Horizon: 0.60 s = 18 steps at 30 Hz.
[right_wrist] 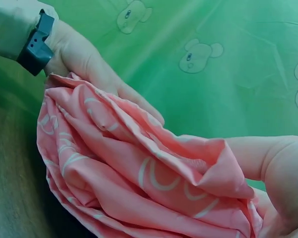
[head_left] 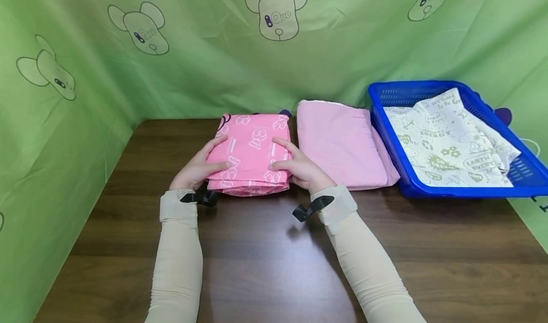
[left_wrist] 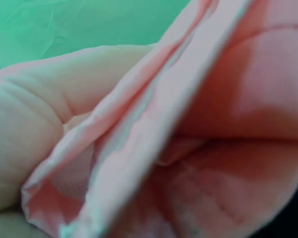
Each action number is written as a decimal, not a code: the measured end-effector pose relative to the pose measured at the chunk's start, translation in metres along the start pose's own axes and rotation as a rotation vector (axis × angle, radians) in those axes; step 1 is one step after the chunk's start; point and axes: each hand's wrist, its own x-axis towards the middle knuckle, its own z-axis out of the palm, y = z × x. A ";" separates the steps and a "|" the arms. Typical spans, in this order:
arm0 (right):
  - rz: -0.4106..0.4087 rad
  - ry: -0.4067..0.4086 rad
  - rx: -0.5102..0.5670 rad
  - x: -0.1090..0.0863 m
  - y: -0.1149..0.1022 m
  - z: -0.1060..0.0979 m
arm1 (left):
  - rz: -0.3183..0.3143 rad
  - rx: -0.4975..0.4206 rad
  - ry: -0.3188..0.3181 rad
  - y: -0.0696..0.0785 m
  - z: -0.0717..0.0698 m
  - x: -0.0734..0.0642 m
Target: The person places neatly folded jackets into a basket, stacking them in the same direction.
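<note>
A bright pink folded cloth (head_left: 252, 151) with white cartoon outlines lies between both hands near the table's back edge. At its left side, my left hand (head_left: 199, 166) grips it, thumb over the top layer. The right side is held by my right hand (head_left: 301, 166), with thumb and index finger on top and other fingers hidden. In the left wrist view, the cloth's layered edge (left_wrist: 134, 153) sits against the hand. Loose folds of the cloth (right_wrist: 139, 168) bulge between the two hands in the right wrist view.
A paler pink folded cloth (head_left: 338, 144) lies just right of the held one, against a blue plastic basket (head_left: 394, 156). White printed fabric (head_left: 449, 147) is inside the basket. Green curtains (head_left: 205, 52) enclose the back and sides of the brown wooden table (head_left: 265, 266).
</note>
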 end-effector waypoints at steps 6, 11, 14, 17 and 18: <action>-0.010 -0.035 0.021 -0.006 -0.008 -0.003 | -0.003 0.000 0.025 0.013 0.005 -0.002; -0.043 -0.071 0.052 -0.012 -0.014 -0.005 | 0.017 0.008 0.039 0.019 0.008 -0.002; -0.050 -0.090 0.055 -0.015 -0.017 -0.006 | 0.028 0.007 0.040 0.022 0.009 -0.002; -0.053 -0.115 0.057 -0.019 -0.020 -0.008 | 0.039 0.000 0.040 0.024 0.010 -0.002; -0.055 -0.123 0.056 -0.020 -0.021 -0.008 | 0.044 -0.004 0.040 0.025 0.011 -0.002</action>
